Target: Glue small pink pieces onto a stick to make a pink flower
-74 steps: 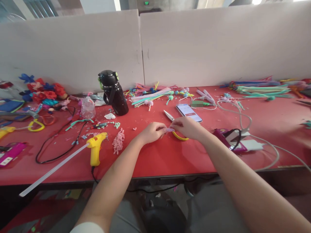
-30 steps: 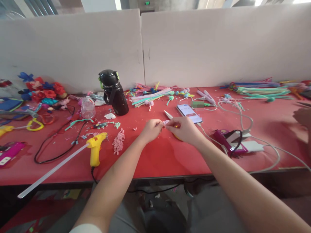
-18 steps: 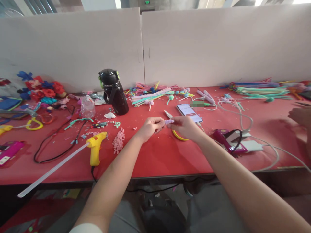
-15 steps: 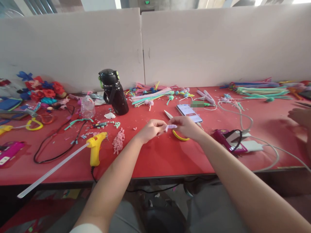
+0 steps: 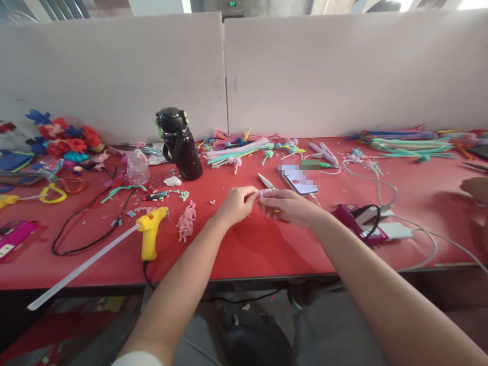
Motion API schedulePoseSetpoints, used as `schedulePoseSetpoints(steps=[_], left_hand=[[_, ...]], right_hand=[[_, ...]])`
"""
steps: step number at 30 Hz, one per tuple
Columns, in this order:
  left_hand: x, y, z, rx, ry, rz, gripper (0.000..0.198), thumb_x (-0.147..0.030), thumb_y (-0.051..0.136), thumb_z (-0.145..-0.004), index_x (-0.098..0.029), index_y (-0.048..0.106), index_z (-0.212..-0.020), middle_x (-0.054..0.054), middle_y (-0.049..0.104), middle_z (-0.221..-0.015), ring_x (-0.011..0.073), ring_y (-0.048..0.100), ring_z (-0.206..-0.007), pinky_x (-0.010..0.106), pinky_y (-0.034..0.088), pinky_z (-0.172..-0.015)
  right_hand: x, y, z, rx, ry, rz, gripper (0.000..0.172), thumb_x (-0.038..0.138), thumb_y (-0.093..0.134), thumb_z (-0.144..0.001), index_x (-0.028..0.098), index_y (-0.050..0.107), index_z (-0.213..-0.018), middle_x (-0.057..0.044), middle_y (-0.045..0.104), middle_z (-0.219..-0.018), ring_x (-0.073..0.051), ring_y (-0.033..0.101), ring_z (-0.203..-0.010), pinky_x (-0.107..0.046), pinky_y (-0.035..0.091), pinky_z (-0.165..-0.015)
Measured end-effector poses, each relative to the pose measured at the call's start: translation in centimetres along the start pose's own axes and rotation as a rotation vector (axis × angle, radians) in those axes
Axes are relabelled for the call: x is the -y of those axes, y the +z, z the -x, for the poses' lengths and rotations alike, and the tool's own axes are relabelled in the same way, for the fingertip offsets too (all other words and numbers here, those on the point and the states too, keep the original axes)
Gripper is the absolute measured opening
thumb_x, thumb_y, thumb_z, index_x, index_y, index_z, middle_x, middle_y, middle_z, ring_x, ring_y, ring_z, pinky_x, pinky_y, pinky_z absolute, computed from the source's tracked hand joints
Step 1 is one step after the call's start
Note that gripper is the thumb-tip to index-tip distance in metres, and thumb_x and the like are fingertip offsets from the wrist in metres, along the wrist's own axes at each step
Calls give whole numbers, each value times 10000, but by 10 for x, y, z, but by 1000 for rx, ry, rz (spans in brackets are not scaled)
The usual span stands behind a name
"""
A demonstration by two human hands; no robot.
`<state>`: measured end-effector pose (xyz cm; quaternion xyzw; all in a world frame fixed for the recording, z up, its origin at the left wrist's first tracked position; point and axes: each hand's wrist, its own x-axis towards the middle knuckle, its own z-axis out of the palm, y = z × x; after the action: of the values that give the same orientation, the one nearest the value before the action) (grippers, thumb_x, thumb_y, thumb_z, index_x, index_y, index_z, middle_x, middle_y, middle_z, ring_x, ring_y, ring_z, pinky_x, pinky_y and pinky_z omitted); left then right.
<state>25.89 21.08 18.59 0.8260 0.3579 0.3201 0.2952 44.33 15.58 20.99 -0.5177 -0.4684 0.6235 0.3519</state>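
Nearest: clear glue stick [image 5: 82, 272] poking out past the front edge of the red bench [image 5: 263, 259], seated in the yellow glue gun [image 5: 150, 236]. Easy to knock with a backward sweep of the left forearm [image 5: 190, 269]; would probably spin the gun into the loose pink pieces [image 5: 186, 222] just to its right and scatter them. Dark cord [image 5: 146, 272] down toward the edge too; same trouble from any tug on it. Next, the lilac piece [image 5: 264, 193]: between the fingertips of both hands, apparently lifted off the bench, mostly hidden. Left hand [image 5: 241, 203] pinched narrow on its left end. Right hand [image 5: 288, 204] narrow too, fingertips up against the right end; gripping or just touching, cannot tell. Main risk, probably: slipping or loosening under a slack left pinch, or flattening from too hard a squeeze. Long axis: roughly sideways, near parallel to the bench front. No telling which end leads; too covered. Just beyond, partly behind the right hand: scissors [image 5: 266, 181], tip out left and away. Likely slip-up: nicking a finger or hooking the handle on a low reach. Farther: phone [image 5: 299, 182] with white cable [image 5: 314, 198], prone to dragging by the right wrist. Beyond, fuzzy stems [image 5: 238, 152] in a loose bundle; little threat there.
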Motion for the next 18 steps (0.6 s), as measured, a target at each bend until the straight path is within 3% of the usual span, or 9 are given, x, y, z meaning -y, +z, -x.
schedulePoseSetpoints(steps=[5, 11, 18], left_hand=[[0, 2, -2, -77, -14, 147, 205, -305, 577, -948, -159, 709, -888, 43, 732, -824, 160, 645, -771, 243, 457, -721], [-3, 1, -1, -104, -52, 142, 215, -307, 559, -929, -157, 666, -817, 18, 652, -729, 142, 575, -697, 252, 422, -672], [-3, -2, -5, -60, -179, 566, 242, -398, 664, -826, -159, 644, -791, -2, 608, -684, 113, 525, -626, 262, 423, -648]], right_hand=[[-11, -1, -12, -22, -121, 4, 436, 557, 837, -716, 168, 653, -790, -15, 647, -709, -95, 529, -578, -258, 409, -569], [-13, -2, -16, -95, -215, 62, 552, 673, 844, -626, 178, 648, -772, -3, 633, -686, -103, 521, -587, -267, 429, -587], [-13, 1, -18, -93, -287, 99, 509, 639, 822, -668, 185, 670, -838, -4, 650, -743, -113, 533, -633, -272, 423, -619]])
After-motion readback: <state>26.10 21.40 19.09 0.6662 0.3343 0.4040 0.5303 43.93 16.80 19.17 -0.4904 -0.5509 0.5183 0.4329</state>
